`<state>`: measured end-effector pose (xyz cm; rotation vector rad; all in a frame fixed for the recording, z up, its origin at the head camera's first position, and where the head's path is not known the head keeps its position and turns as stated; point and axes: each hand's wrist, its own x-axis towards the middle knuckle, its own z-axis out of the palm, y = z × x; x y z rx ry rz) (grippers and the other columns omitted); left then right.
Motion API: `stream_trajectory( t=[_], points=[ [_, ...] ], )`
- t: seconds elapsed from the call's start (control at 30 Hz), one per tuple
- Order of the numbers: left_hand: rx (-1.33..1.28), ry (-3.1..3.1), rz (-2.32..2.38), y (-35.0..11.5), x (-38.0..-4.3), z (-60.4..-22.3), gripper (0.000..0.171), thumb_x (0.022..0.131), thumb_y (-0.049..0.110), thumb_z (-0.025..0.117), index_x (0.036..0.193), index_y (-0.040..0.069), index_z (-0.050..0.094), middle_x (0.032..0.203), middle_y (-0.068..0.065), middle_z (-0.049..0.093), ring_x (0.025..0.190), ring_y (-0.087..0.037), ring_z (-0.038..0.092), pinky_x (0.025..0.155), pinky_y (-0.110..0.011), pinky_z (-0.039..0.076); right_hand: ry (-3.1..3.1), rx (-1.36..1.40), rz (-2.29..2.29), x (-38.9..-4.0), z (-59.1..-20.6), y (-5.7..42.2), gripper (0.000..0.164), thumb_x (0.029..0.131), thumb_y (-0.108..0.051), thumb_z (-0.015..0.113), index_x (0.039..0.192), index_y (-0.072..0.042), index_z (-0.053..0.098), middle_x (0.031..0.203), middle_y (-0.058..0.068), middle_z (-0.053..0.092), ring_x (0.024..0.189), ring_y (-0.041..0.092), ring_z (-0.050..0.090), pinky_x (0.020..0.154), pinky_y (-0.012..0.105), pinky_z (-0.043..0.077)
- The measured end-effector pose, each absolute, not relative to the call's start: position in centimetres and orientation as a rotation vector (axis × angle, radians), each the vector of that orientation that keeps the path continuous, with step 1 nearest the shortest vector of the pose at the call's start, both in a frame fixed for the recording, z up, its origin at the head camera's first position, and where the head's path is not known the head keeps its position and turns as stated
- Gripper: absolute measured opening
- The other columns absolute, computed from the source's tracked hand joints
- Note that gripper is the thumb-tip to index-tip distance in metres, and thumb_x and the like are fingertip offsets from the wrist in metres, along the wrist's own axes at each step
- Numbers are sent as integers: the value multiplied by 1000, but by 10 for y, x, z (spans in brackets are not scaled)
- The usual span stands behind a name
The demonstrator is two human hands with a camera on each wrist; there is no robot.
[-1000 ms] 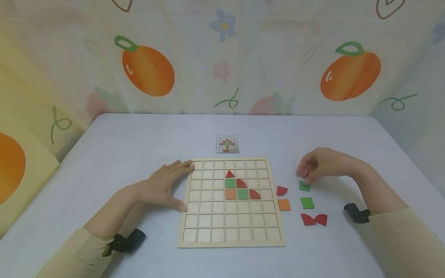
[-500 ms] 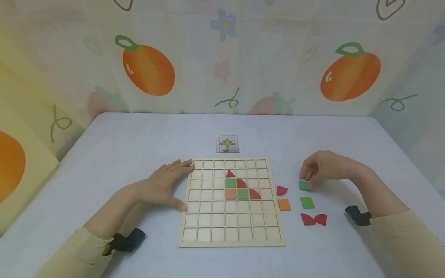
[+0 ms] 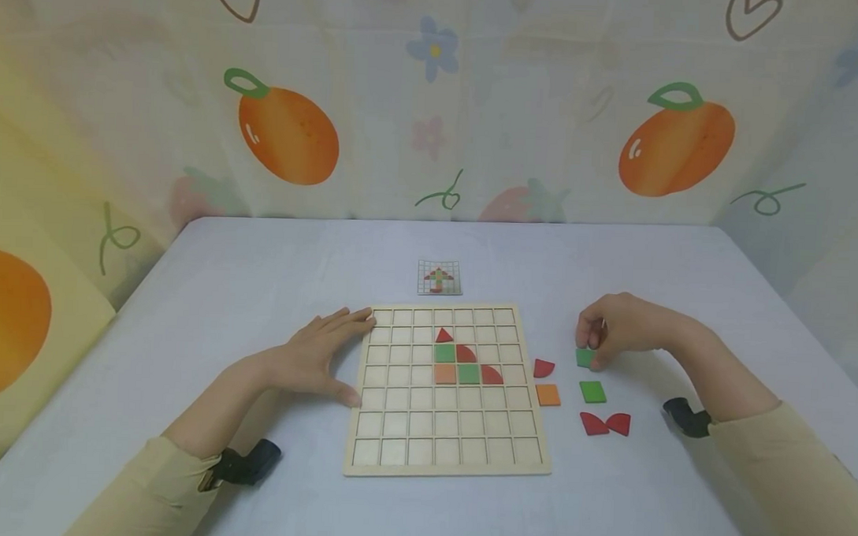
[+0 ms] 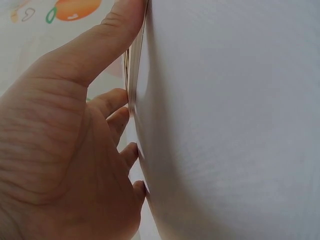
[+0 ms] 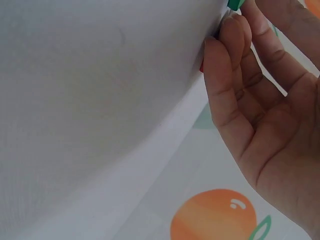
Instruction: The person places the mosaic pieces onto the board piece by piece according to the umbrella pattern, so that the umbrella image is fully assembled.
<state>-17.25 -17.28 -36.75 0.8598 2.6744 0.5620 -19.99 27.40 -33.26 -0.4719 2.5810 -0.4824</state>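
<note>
My left hand (image 3: 303, 360) rests against the left edge of a pale wooden grid board (image 3: 393, 471), thumb and fingers spread along it. In the left wrist view, the thumb and fingertips reach the board's edge (image 4: 133, 80). With curled fingers, my right hand (image 3: 626, 326) pinches a green square tile (image 3: 583, 357) beside the board. Part of that tile is hidden by the thumb; the right wrist view catches a corner of the green tile (image 5: 235, 4) at the fingertips. On the board sit a red triangle (image 3: 444, 335), green squares (image 3: 444, 353), an orange square (image 3: 444, 373) and red quarter-circles (image 3: 492, 374).
Right of the board lie a red quarter-circle (image 3: 544, 368), an orange square (image 3: 548, 394), another green square (image 3: 592, 391) and two red quarter-circles (image 3: 618, 424) set side by side. Behind the board is a small pattern card (image 3: 439, 278). A patterned curtain hangs at the table's back.
My right hand has come slightly down, its fingertips closing in on the green square, which stays about where it was. The left hand keeps its place on the board's edge.
</note>
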Motion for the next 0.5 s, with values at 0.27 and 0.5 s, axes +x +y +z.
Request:
stream_trajectory(
  t=[0.27, 0.5],
  points=[
    [849, 2676, 556, -173, -173, -368, 111, 61, 64, 72, 146, 12, 24, 155, -4, 12, 141, -34, 6, 111, -58, 6, 2602, -490, -470, -200, -333, 275, 24, 66, -21, 83, 78, -15, 62, 73, -1, 57, 74, 16, 51, 62, 26, 46],
    [852, 2673, 559, -172, -172, -367, 111, 61, 64, 72, 146, 11, 24, 155, -5, 12, 141, -34, 6, 111, -57, 6, 2611, -499, -487, -202, -332, 275, 22, 70, -20, 80, 78, -15, 61, 74, -2, 58, 74, 16, 52, 64, 26, 47]
  ],
)
